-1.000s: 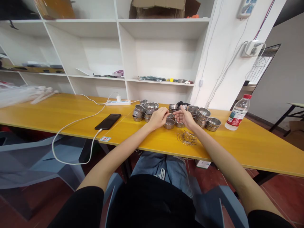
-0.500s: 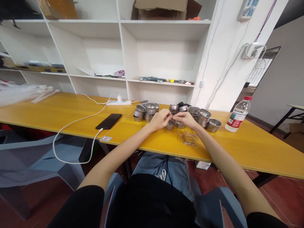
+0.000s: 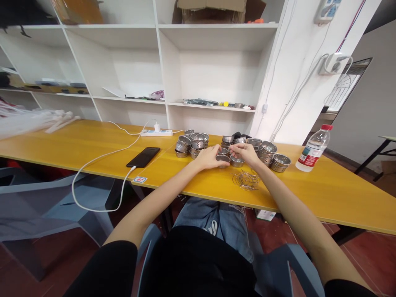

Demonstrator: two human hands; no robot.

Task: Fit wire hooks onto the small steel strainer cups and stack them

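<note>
My left hand (image 3: 209, 157) curls round a small perforated steel cup (image 3: 223, 159) resting on the yellow table (image 3: 93, 144). Just to its right, my right hand (image 3: 245, 151) has its fingers pinched together at the cup's rim; what they pinch is too small to make out. A loose pile of thin wire rings (image 3: 246, 180) lies on the table just in front of my right wrist. Stacks of the same steel cups stand behind my left hand (image 3: 191, 144) and behind and right of my right hand (image 3: 266, 152).
A black phone (image 3: 143, 157) lies left of my hands, on a white cable that runs to a power strip (image 3: 156, 133). At the right stands a plastic water bottle (image 3: 313, 148). White shelves (image 3: 213, 62) rise behind the table. Grey chairs (image 3: 46, 206) sit below left.
My hands have drawn together over the cup in front of me. It was lifted half a second ago and now rests on the table.
</note>
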